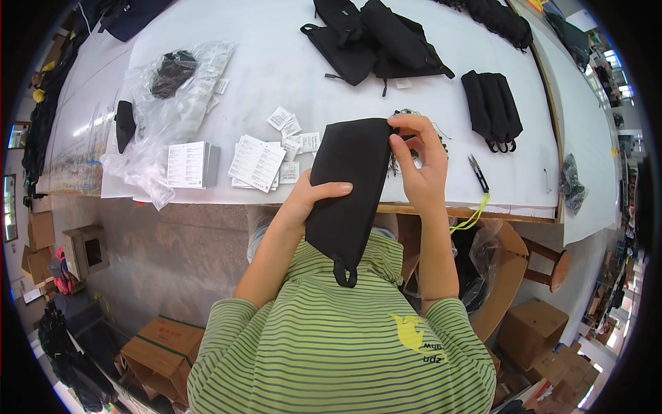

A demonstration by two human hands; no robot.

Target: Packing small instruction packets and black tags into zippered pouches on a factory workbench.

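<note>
A flat black fabric pouch (pixel 348 172) with a small loop at its lower end is held up in front of my chest, over the table's near edge. My left hand (pixel 312 196) grips its left side, thumb lying across the front and the other fingers hidden behind. At the pouch's top right corner, my right hand (pixel 419 155) pinches the edge between thumb and forefinger. Partly hidden behind that hand lies a small heap of dark strings (pixel 407 114). Thread snips (pixel 478 174) with a yellow-green cord lie to the right of it.
Left of the pouch are white printed cards (pixel 256 162), small fabric labels (pixel 291 127), a white card stack (pixel 187 165) and a clear plastic bag (pixel 148 117). Black pouches (pixel 376 41) are piled at the back, with more black pouches (pixel 492 107) at the right. A cardboard box (pixel 162 352) stands on the floor.
</note>
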